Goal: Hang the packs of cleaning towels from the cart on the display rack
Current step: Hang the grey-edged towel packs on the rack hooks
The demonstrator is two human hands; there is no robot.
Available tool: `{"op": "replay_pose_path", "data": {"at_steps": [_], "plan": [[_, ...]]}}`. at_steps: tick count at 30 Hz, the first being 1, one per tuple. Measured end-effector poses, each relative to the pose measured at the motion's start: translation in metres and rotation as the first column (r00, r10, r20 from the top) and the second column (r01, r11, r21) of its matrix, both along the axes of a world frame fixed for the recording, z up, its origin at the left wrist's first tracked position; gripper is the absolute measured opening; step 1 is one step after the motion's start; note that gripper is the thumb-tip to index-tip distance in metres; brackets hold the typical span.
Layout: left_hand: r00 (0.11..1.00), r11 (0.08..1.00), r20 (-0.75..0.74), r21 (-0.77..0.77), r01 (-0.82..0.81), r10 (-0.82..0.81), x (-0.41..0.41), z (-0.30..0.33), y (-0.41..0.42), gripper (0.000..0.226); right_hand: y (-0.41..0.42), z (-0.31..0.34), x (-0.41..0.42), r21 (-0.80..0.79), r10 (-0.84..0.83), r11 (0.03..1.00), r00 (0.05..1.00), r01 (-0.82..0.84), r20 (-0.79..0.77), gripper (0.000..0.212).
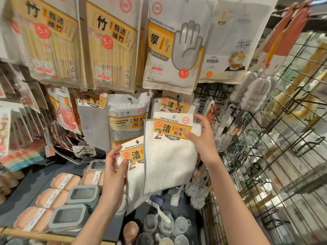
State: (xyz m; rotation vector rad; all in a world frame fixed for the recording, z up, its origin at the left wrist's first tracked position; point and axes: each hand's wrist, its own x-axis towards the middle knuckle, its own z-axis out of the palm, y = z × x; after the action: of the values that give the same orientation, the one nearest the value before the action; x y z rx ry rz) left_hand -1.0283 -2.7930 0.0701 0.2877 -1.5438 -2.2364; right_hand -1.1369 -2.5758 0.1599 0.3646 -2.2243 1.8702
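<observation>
The right hand (203,138) pinched the header card of one cleaning towels pack (169,156), raised just below the hung towel pack (174,105). The left hand (115,172) gripped a second pack (132,165), lower and partly behind the first.

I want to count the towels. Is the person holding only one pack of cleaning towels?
No, the right hand grips one pack of cleaning towels by its card, and the left hand holds a second pack behind it.
</observation>
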Motion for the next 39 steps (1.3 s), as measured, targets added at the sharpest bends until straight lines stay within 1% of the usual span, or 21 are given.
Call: {"op": "replay_pose_path", "data": {"at_steps": [5,8,15,19,23,26,30,39], "plan": [[1.000,1.000,0.010,-0.021,0.010,-0.010,0.000,-0.002,-0.005,0.036,-0.005,0.011,-0.015,-0.061,-0.056,0.997,0.996,0.051,-0.074,0.055],[1.000,0.999,0.020,-0.034,0.009,-0.008,0.000,-0.003,-0.008,0.032,-0.009,0.013,-0.021,-0.041,-0.089,0.995,0.993,0.086,-0.075,0.056],[0.999,1.000,0.046,0.012,0.001,-0.001,0.005,-0.006,-0.013,0.031,-0.015,0.018,-0.025,-0.025,-0.145,0.989,0.982,0.143,-0.120,0.053],[0.998,0.999,0.060,0.033,-0.004,0.002,0.008,-0.004,-0.015,0.028,-0.015,0.015,-0.025,0.007,-0.180,0.983,0.973,0.183,-0.142,0.041],[0.999,0.999,0.054,0.033,-0.004,0.002,0.011,0.001,-0.013,0.028,-0.015,0.013,-0.025,0.038,-0.169,0.984,0.978,0.175,-0.123,0.026],[0.998,0.999,0.060,0.043,-0.008,0.006,0.014,0.003,-0.015,0.030,-0.014,0.010,-0.030,0.041,-0.161,0.985,0.980,0.166,-0.118,0.021],[0.997,1.000,0.069,0.018,-0.023,0.022,0.017,0.005,-0.017,0.030,-0.015,0.005,-0.043,0.108,-0.156,0.981,0.987,0.159,-0.032,0.023],[0.995,0.999,0.090,0.015,-0.043,0.042,0.020,0.004,-0.017,0.030,-0.017,0.012,-0.067,0.154,-0.138,0.980,0.989,0.129,0.049,0.029]]}}
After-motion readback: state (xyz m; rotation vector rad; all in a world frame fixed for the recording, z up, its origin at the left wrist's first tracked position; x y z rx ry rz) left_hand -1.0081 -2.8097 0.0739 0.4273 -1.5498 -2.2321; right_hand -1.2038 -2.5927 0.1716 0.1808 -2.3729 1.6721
